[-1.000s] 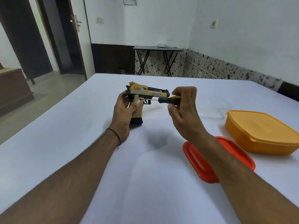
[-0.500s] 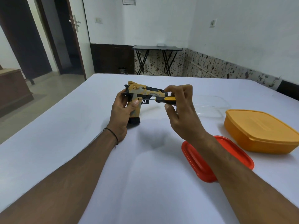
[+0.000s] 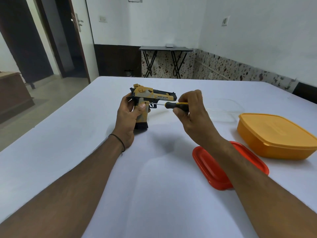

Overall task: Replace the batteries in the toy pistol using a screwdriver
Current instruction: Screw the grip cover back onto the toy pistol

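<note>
Pistol (image 3: 151,97): yellow and black toy, held upright over the white bench (image 3: 68,134), barrel to the right, butt near or on the cloth; contact cannot be told.
Left hand (image 3: 127,115): grip closed round the pistol's handle, thumb across its near face.
Screwdriver (image 3: 171,104): yellow-and-black handle, thin shaft level, tip at a small hole in the pistol's frame above the handle.
Right hand (image 3: 190,109): grip pinched shut on the screwdriver handle, thumb beneath, fingers above.
Red lid (image 3: 205,167): flat on the bench, partly under the right forearm.
Orange box (image 3: 274,134): lidded, right of the red lid.
Clear lid (image 3: 223,109): behind the right hand.
</note>
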